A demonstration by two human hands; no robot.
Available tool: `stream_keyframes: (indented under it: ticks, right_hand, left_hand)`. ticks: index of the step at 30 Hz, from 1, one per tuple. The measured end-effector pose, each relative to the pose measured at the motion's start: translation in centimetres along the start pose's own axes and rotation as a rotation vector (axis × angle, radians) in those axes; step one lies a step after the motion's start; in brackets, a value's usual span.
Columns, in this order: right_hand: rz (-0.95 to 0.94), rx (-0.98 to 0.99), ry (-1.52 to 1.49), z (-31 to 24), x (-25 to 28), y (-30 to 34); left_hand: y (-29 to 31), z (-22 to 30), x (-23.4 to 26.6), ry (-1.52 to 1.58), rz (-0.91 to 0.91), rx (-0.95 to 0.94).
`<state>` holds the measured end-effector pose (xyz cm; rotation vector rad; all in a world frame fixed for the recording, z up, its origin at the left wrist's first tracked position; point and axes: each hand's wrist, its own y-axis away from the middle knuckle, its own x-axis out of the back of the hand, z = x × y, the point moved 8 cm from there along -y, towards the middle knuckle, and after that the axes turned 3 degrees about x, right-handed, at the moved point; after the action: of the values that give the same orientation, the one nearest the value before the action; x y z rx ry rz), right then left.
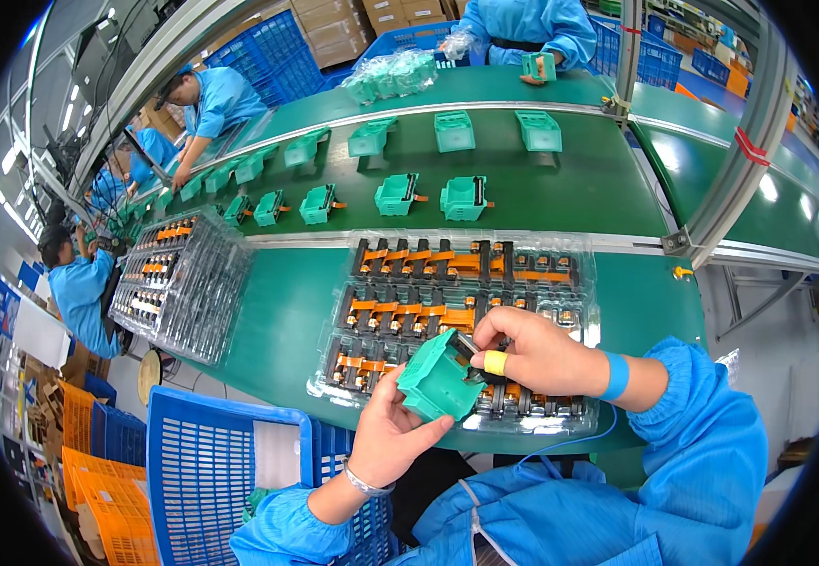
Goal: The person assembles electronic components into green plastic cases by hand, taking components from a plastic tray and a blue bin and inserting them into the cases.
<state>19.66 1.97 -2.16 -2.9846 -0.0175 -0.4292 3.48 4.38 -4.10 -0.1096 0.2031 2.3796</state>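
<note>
My left hand holds a green plastic housing from below and the left, tilted in front of me. A small dark part sits at the housing's upper right edge. Thumb and fingers of my right hand close on that part; its far end is hidden by the fingers. Yellow tape wraps one right finger, and a blue strap with a cord circles the wrist. Just beyond and beneath both hands lies a clear plastic tray with rows of black parts carrying orange flat ribbons.
Stacked clear trays stand left on the green bench. Beyond a metal rail, a green conveyor carries two rows of green housings. A blue crate is at my lower left. Co-workers work across and along the line.
</note>
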Motion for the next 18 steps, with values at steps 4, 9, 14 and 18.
stream_keyframes:
  ticks: [4,9,14,18]
  right_hand:
    - [-0.034,-0.025,0.135,0.5,-0.4,0.6]
    - [0.016,-0.083,-0.127,0.5,0.3,0.7]
    - [-0.165,-0.199,-0.161,0.6,0.1,1.0]
    - [-0.133,-0.284,-0.212,1.0,0.6,1.5]
  left_hand:
    - [0.1,0.1,-0.8,-0.004,-0.024,0.019]
    - [0.3,0.5,-1.2,-0.089,-0.026,0.015]
    - [0.1,1.3,-2.2,-0.055,-0.085,0.033]
    - [-0.4,-0.1,-2.3,0.058,-0.116,0.082]
